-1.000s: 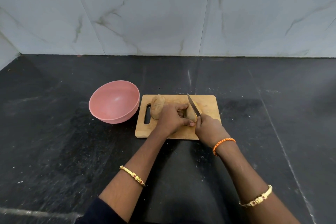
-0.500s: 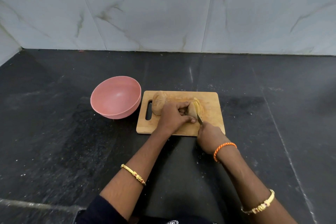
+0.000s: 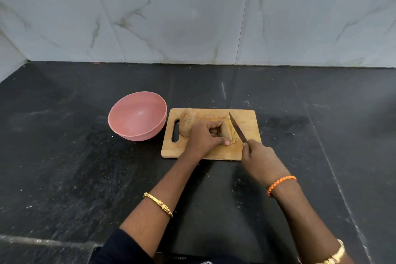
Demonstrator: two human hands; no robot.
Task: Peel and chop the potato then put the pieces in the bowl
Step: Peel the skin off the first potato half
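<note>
Partly sliced potato (image 3: 228,133) lying near the middle of a wooden chopping board (image 3: 246,150), skin apparently unpeeled, cut slices fanned at its right end. Long axis running left to right, with the uncut part tucked under the left hand (image 3: 204,137). Left hand curled over it, thumb and fingertips pinching the sides. Just right of the slices, a knife (image 3: 237,127) gripped by the right hand (image 3: 260,159), fingers wrapped round the handle, blade raised and slanting away, tip pointing to the far edge. Second potato (image 3: 187,121) at the board's left end. Empty pink bowl (image 3: 137,114) beside the board, left.
</note>
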